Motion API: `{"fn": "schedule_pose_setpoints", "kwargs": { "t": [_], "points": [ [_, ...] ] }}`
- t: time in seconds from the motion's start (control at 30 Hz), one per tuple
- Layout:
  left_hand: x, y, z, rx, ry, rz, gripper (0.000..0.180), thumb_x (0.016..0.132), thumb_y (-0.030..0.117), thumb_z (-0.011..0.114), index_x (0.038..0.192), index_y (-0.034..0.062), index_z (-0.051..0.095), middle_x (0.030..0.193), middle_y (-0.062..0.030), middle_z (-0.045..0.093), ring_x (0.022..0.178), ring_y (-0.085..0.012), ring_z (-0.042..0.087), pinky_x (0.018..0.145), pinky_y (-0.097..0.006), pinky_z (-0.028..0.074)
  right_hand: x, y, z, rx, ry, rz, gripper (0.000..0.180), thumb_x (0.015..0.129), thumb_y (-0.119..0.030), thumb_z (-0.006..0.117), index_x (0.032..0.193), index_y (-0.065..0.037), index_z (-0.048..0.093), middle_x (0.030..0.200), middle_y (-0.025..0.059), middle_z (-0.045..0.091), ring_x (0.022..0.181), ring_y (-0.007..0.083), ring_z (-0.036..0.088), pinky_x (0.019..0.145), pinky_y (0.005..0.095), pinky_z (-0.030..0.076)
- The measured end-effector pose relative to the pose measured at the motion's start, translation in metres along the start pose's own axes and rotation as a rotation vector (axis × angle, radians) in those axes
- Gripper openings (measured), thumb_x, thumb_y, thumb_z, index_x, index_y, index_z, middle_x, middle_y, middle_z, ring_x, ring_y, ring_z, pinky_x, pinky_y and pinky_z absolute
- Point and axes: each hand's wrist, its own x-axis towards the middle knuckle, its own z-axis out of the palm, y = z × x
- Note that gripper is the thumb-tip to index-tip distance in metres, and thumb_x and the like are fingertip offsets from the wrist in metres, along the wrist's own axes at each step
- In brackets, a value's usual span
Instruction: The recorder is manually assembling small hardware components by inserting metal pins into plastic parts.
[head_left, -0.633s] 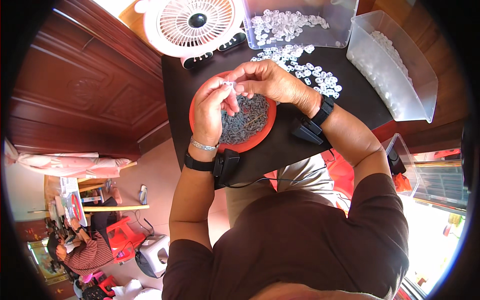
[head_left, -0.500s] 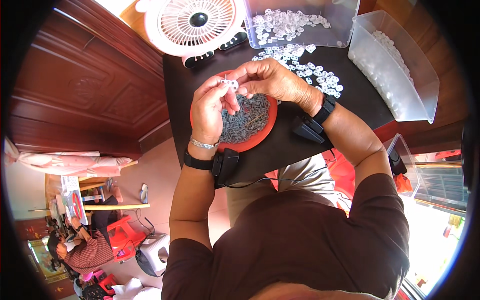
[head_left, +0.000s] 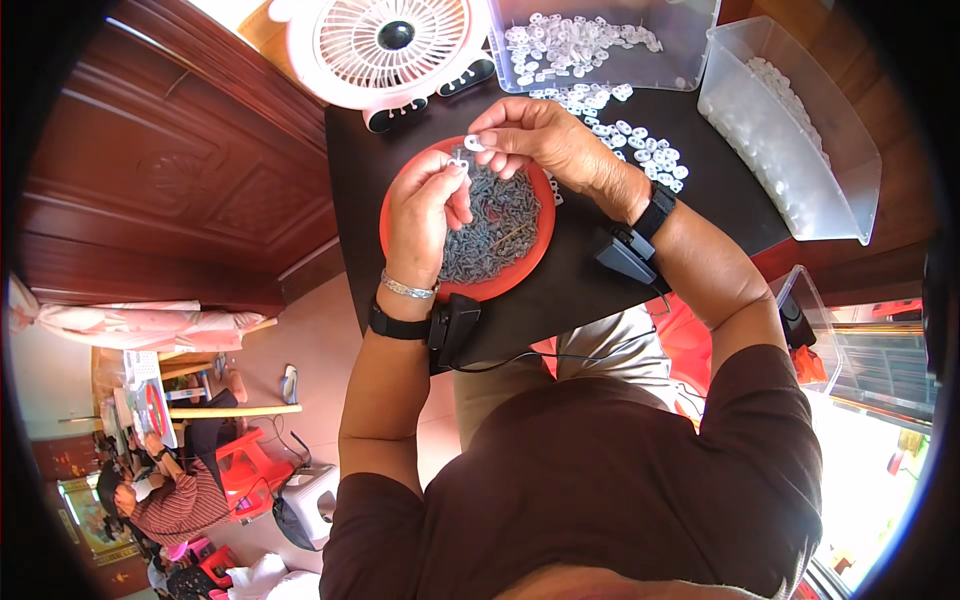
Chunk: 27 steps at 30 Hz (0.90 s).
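Over a red bowl point(head_left: 546, 225) full of small grey screw-like pieces point(head_left: 490, 235), my two hands are raised close together. My left hand point(head_left: 425, 200) pinches a small white plastic piece point(head_left: 459, 163) between thumb and fingertips. Just to its upper right, my right hand point(head_left: 540, 138) pinches another small white two-holed plastic piece point(head_left: 474, 143). The two pieces are slightly apart. To the right of my right hand, loose white two-holed pieces point(head_left: 655, 155) lie scattered on the dark table point(head_left: 715, 190).
A white fan point(head_left: 385, 45) stands at the back left. Clear bins with white pieces stand at the back: one bin point(head_left: 680, 75) behind the scatter, another point(head_left: 850, 200) at the right. Cables hang from my wrist straps. Another person point(head_left: 185, 500) sits far left.
My hands, together around white pieces before, have drawn apart. My right hand has shifted up with a white piece in its fingertips; the left stays nearly in place, holding its own.
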Motion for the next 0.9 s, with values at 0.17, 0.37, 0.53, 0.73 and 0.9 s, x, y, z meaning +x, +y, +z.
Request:
{"fn": "schedule_pose_setpoints", "kwargs": {
  "t": [0.17, 0.37, 0.53, 0.73, 0.9],
  "points": [
    [0.0, -0.001, 0.002, 0.022, -0.013, -0.015, 0.02, 0.089, 0.017, 0.049, 0.075, 0.0045, 0.055, 0.061, -0.0004, 0.052, 0.048, -0.0075, 0.048, 0.044, -0.018, 0.035, -0.002, -0.003, 0.001, 0.034, 0.015, 0.032, 0.022, 0.09, -0.016, 0.06, 0.106, -0.001, 0.059, 0.085, 0.0044, 0.066, 0.073, 0.0092, 0.063, 0.065, 0.0205, 0.051],
    [-0.001, 0.002, 0.007, 0.032, 0.021, -0.039, 0.021, 0.086, 0.017, 0.052, 0.072, 0.0021, 0.055, 0.056, 0.0002, 0.049, 0.046, -0.0067, 0.043, 0.041, -0.02, 0.032, -0.004, -0.003, 0.003, -0.03, -0.005, 0.0, 0.021, 0.089, -0.015, 0.062, 0.104, -0.001, 0.06, 0.083, 0.0034, 0.066, 0.073, 0.0083, 0.063, 0.065, 0.0203, 0.051],
    [-0.002, 0.002, 0.006, 0.043, 0.017, -0.033, 0.02, 0.086, 0.016, 0.052, 0.074, 0.0008, 0.057, 0.058, 0.0004, 0.049, 0.045, -0.0064, 0.043, 0.041, -0.02, 0.032, -0.004, -0.004, 0.006, -0.111, -0.005, -0.048, 0.019, 0.088, -0.015, 0.063, 0.101, -0.001, 0.062, 0.083, 0.0027, 0.065, 0.074, 0.0076, 0.062, 0.065, 0.0202, 0.05],
    [-0.002, 0.0, 0.005, 0.101, -0.008, -0.014, 0.02, 0.088, 0.018, 0.049, 0.08, 0.0033, 0.059, 0.059, 0.002, 0.049, 0.047, -0.0052, 0.045, 0.042, -0.017, 0.031, -0.007, -0.003, 0.01, -0.222, -0.011, -0.087, 0.017, 0.089, -0.014, 0.063, 0.1, -0.002, 0.063, 0.084, 0.0013, 0.065, 0.076, 0.0066, 0.061, 0.068, 0.0208, 0.05],
    [-0.001, -0.002, 0.003, 0.103, -0.025, 0.006, 0.021, 0.088, 0.019, 0.049, 0.085, 0.0014, 0.061, 0.06, 0.0018, 0.05, 0.048, -0.0052, 0.045, 0.043, -0.017, 0.031, -0.006, -0.001, 0.008, -0.294, -0.072, -0.197, 0.017, 0.086, -0.008, 0.065, 0.101, -0.002, 0.063, 0.087, 0.0007, 0.065, 0.078, 0.0073, 0.06, 0.072, 0.0221, 0.05]
  ]
}}
